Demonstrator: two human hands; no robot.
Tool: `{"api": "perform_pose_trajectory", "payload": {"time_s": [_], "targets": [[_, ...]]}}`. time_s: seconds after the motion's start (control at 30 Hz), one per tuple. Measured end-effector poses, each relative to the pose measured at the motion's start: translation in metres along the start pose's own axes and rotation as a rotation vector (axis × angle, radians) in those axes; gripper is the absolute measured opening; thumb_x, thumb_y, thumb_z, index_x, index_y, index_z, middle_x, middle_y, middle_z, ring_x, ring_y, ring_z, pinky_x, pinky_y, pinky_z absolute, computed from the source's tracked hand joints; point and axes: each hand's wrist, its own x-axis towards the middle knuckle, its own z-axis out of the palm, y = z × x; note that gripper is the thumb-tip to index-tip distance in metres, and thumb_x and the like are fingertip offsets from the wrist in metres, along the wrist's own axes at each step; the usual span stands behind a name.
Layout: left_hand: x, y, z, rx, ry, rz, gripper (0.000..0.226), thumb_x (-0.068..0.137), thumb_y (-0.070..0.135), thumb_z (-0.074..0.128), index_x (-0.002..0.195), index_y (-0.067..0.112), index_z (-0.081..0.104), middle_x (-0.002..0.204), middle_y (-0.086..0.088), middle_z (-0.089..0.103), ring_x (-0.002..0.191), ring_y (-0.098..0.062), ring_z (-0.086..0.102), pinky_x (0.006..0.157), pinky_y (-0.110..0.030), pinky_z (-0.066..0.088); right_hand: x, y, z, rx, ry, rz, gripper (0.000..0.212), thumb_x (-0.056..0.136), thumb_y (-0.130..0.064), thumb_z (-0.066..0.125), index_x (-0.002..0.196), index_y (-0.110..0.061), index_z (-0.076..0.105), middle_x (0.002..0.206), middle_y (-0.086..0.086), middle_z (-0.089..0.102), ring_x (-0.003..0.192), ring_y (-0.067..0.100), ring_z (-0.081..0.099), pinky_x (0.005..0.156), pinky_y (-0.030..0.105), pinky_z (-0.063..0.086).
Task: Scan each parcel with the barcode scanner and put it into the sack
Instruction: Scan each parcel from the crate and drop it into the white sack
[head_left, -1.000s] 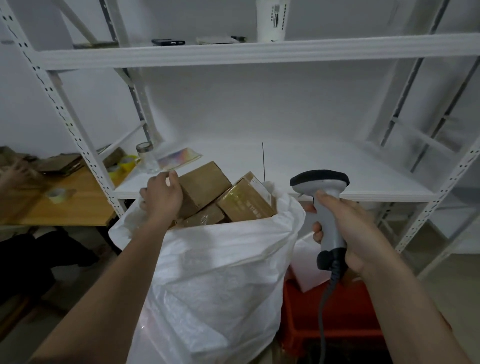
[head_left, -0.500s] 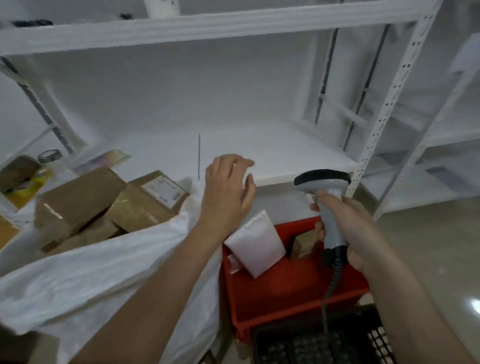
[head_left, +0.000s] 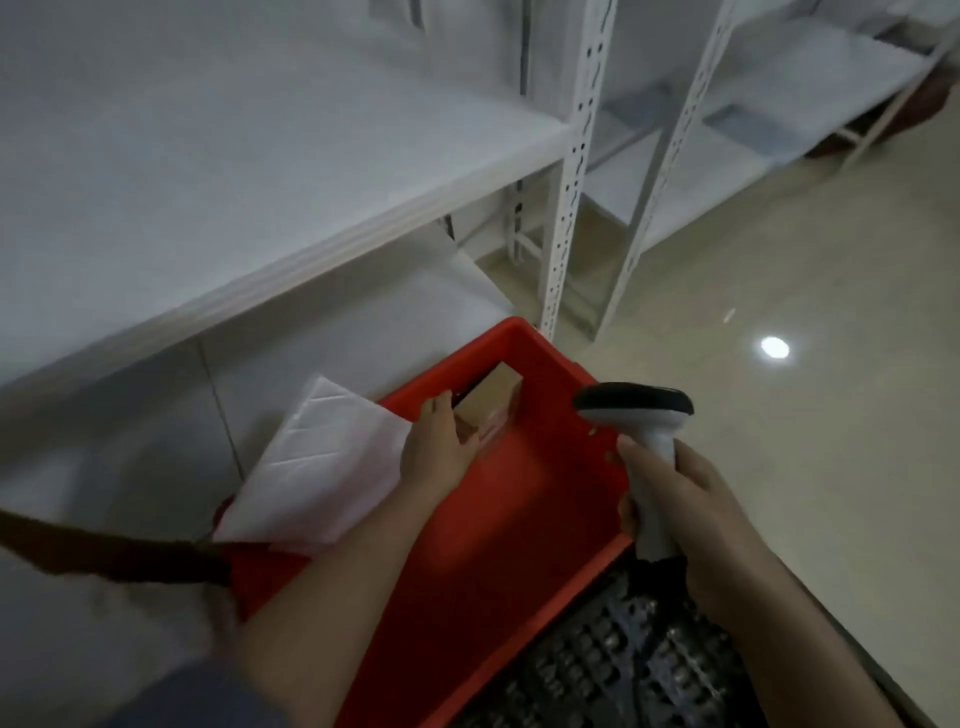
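Now left hand grips brown parcel in red bin; right hand clasps scanner.

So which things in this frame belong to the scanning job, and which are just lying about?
Job:
- barcode scanner, gripped by the right hand
- brown box, under the left hand
- white padded parcel
- red crate holding both

Lying about:
- white shelving
- black crate
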Motion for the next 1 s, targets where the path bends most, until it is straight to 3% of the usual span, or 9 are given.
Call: {"api": "perform_pose_trajectory", "payload": {"time_s": [0.07, 0.27, 0.37, 0.47, 0.53, 0.63, 0.77, 0.9, 1.0], "targets": [[0.037, -0.016, 0.030, 0.018, -0.045, -0.034, 0.070, 0.088, 0.033, 0.067, 0.145, 0.008, 0.035, 0.142, -0.014, 0.042, 0.128, -0.031, 0.045, 0.103, -0.044, 0.042, 0.019, 0.024, -0.001, 0.010, 0.030, 0.023, 0.022, 0.097, -0.035, 0.057, 0.111, -0.018, 0.060, 0.054, -0.001, 0.059, 0.049, 0.011, 0.057, 0.048, 0.024, 0.046], [0.055, -0.039, 0.085, -0.034, -0.063, -0.030, 0.039, 0.085, 0.023, 0.072, 0.117, 0.006, 0.057, 0.116, -0.013, 0.057, 0.104, -0.029, 0.057, 0.088, -0.045, 0.049, 0.034, 0.067, -0.014, 0.054, 0.114, 0.114, 0.026, 0.096, -0.037, 0.058, 0.107, -0.014, 0.062, 0.055, 0.000, 0.059, 0.050, 0.013, 0.056, 0.051, 0.030, 0.046], [0.022, -0.031, 0.090, -0.291, -0.004, -0.079, 0.032, 0.080, 0.015, 0.077, 0.109, 0.009, 0.063, 0.106, -0.003, 0.063, 0.095, -0.019, 0.061, 0.078, -0.031, 0.052, 0.027, 0.067, -0.023, 0.076, 0.132, 0.134, 0.025, 0.097, -0.035, 0.058, 0.107, -0.013, 0.063, 0.057, 0.003, 0.057, 0.050, 0.015, 0.055, 0.047, 0.029, 0.046], [-0.017, -0.017, 0.074, -0.662, 0.095, -0.283, 0.017, 0.082, 0.021, 0.076, 0.094, 0.016, 0.066, 0.089, 0.006, 0.071, 0.087, -0.009, 0.068, 0.060, -0.010, 0.049, 0.015, 0.054, -0.035, 0.088, 0.140, 0.125, 0.028, 0.095, -0.036, 0.062, 0.108, -0.011, 0.063, 0.058, 0.003, 0.055, 0.052, 0.017, 0.054, 0.050, 0.032, 0.046], [-0.043, -0.006, 0.054, -0.896, 0.126, -0.389, 0.016, 0.084, 0.022, 0.075, 0.096, 0.016, 0.067, 0.094, 0.003, 0.074, 0.092, -0.014, 0.070, 0.074, -0.022, 0.057, 0.004, 0.042, -0.043, 0.078, 0.154, 0.106, 0.028, 0.093, -0.035, 0.065, 0.108, -0.011, 0.064, 0.059, 0.001, 0.056, 0.051, 0.015, 0.055, 0.047, 0.027, 0.046], [-0.081, 0.020, 0.013, -1.048, 0.170, -0.365, 0.022, 0.083, 0.015, 0.075, 0.100, 0.021, 0.063, 0.101, 0.002, 0.073, 0.098, -0.020, 0.070, 0.087, -0.040, 0.057, -0.016, 0.020, -0.054, 0.069, 0.142, 0.056, 0.028, 0.092, -0.035, 0.068, 0.105, -0.011, 0.062, 0.057, 0.000, 0.058, 0.049, 0.012, 0.056, 0.045, 0.023, 0.046], [-0.130, 0.058, -0.047, -1.199, 0.212, -0.336, 0.022, 0.086, 0.021, 0.072, 0.106, 0.021, 0.063, 0.107, -0.002, 0.073, 0.102, -0.026, 0.069, 0.081, -0.038, 0.057, -0.052, -0.007, -0.067, 0.083, 0.085, -0.011, 0.030, 0.089, -0.035, 0.072, 0.107, -0.015, 0.059, 0.053, -0.005, 0.059, 0.048, 0.010, 0.056, 0.046, 0.025, 0.046], [-0.181, 0.094, -0.101, -1.368, 0.177, -0.281, 0.049, 0.086, 0.029, 0.069, 0.124, 0.001, 0.055, 0.118, -0.017, 0.068, 0.108, -0.035, 0.066, 0.095, -0.049, 0.052, -0.095, -0.030, -0.080, 0.094, 0.018, -0.061, 0.044, 0.083, -0.037, 0.077, 0.116, -0.013, 0.060, 0.067, 0.000, 0.064, 0.052, 0.010, 0.059, 0.048, 0.026, 0.047], [-0.219, 0.116, -0.133, -1.451, 0.158, -0.250, 0.054, 0.084, 0.033, 0.067, 0.127, 0.002, 0.058, 0.118, -0.017, 0.068, 0.097, -0.024, 0.069, 0.081, -0.036, 0.058, -0.128, -0.045, -0.088, 0.132, -0.106, -0.115, 0.049, 0.075, -0.037, 0.081, 0.114, -0.013, 0.066, 0.072, -0.004, 0.072, 0.056, 0.007, 0.066, 0.048, 0.021, 0.050]]}}
